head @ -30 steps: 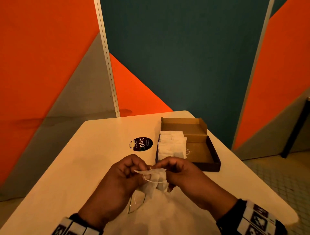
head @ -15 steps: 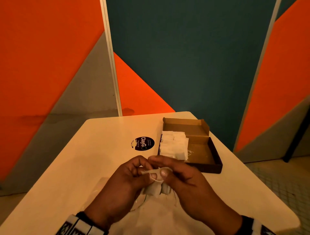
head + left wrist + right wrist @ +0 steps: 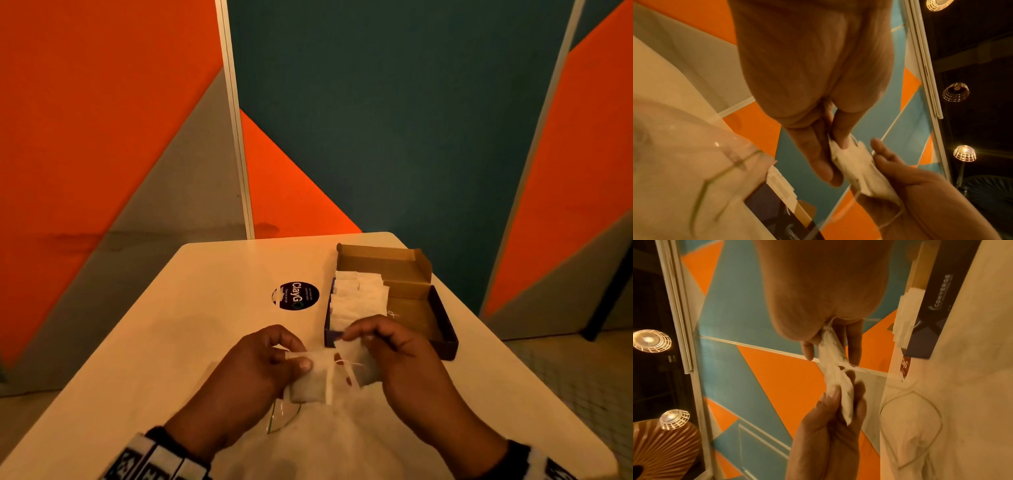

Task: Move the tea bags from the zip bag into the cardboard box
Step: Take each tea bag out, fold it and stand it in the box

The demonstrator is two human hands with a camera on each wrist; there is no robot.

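Note:
Over the near part of the table my two hands each pinch a white tea bag. My left hand (image 3: 291,356) holds one tea bag (image 3: 308,383) between thumb and fingers. A second tea bag (image 3: 356,356) is pinched by my right hand (image 3: 363,339), and thin strings run between the two bags. The wrist views show the same pinches: left hand (image 3: 830,146), right hand (image 3: 830,350). The open cardboard box (image 3: 445,339) lies just beyond my right hand, with several tea bags (image 3: 359,301) stacked in its left half. The clear zip bag (image 3: 284,418) lies flat under my hands.
A round black sticker (image 3: 296,296) is on the cream table (image 3: 171,342), left of the box. The box lid (image 3: 383,263) stands up at the far side. The table's right edge runs close past the box. Orange and teal wall panels stand behind.
My hands have drawn apart sideways. What was one bunch held between them is now two tea bags, one in each hand, with string stretched between.

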